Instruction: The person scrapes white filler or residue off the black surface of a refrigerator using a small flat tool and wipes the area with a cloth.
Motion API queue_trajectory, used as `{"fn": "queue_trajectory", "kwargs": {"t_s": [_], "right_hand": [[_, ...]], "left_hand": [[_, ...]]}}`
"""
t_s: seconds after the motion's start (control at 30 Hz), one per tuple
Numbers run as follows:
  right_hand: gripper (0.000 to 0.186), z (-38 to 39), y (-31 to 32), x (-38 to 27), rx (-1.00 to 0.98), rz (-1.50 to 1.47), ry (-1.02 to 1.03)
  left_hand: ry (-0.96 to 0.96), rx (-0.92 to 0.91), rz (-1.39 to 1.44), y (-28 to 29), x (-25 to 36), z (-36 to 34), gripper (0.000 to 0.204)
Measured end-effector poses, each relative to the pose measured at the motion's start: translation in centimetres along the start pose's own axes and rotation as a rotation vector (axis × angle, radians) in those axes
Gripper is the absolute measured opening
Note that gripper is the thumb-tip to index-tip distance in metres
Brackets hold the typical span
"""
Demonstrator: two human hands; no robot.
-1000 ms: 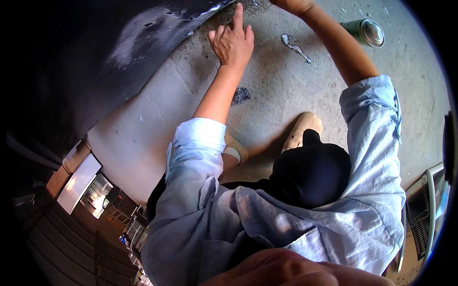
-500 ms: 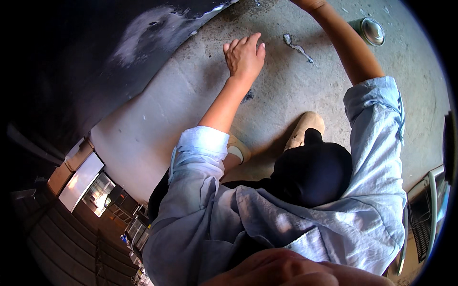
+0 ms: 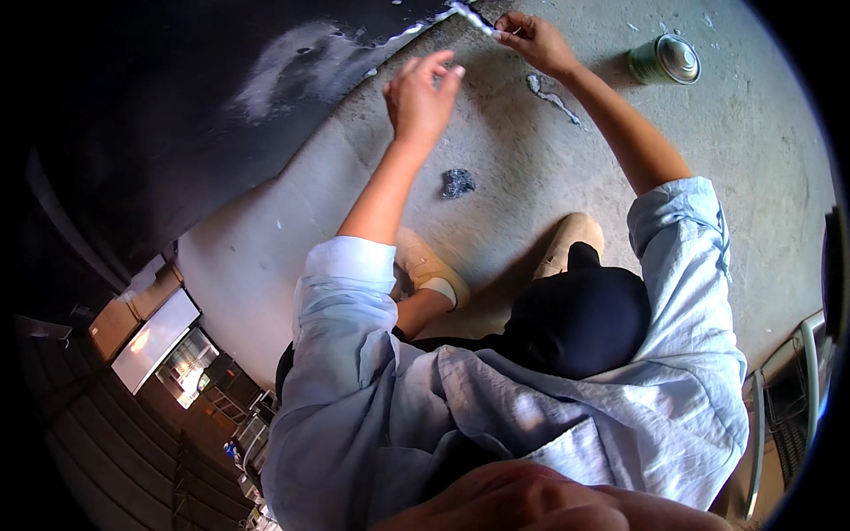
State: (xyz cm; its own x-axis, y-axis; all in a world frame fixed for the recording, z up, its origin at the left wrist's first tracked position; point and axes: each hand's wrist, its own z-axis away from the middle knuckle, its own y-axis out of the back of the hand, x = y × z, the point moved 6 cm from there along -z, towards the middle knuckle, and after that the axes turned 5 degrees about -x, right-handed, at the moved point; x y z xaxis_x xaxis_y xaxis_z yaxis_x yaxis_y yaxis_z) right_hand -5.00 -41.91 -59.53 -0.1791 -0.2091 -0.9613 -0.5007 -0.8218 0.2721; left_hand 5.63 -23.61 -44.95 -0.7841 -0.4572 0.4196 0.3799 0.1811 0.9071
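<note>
White and narrow, a strip (image 3: pixel 472 17) slants near the top edge, its lower end pinched between thumb and index of the right hand (image 3: pixel 534 44), whose other fingers curl in and partly cover one another. The strip's upper end runs so near the frame's edge and the white streak along the dark panel (image 3: pixel 292 115) that I cannot tell whether it is cut off or touches the panel. The left hand (image 3: pixel 418 102) is slightly blurred, its fingers loosely bent with a small gap to the thumb, and no object shows in them. The panel's far side sinks into blackness, so its full form is unclear. On the concrete floor (image 3: pixel 513 164) lie a second whitish strip (image 3: pixel 551 99) and a dark, crumpled lump (image 3: pixel 457 183) of unclear material. A greenish can (image 3: pixel 664 62) shows mainly its metal end. A black rounded shape (image 3: pixel 580 310) hides part of the right shoe (image 3: pixel 574 241).
</note>
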Motion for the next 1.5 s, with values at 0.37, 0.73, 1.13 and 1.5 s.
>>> {"fn": "queue_trajectory", "kwargs": {"t_s": [0.37, 0.73, 1.13, 1.5], "right_hand": [[0.019, -2.9, 2.7, 1.3, 0.455, 0.005, -0.085], [0.016, -2.1, 4.3, -4.3, 0.518, 0.274, -0.068], [0.016, -2.1, 5.0, -4.1, 0.636, 0.232, -0.013], [0.013, -2.3, 4.9, -3.8, 0.605, 0.037, 0.031]], "left_hand": [[0.125, -0.21, 0.201, 0.5, 0.8, -0.4, 0.037], [-0.162, -0.588, -0.195, 5.8, 2.1, 7.6, 0.035], [0.3, -0.924, -0.391, 14.9, -16.7, 26.8, 0.038], [0.851, -0.775, 0.27, 10.7, -28.0, 39.9, 0.042]]}}
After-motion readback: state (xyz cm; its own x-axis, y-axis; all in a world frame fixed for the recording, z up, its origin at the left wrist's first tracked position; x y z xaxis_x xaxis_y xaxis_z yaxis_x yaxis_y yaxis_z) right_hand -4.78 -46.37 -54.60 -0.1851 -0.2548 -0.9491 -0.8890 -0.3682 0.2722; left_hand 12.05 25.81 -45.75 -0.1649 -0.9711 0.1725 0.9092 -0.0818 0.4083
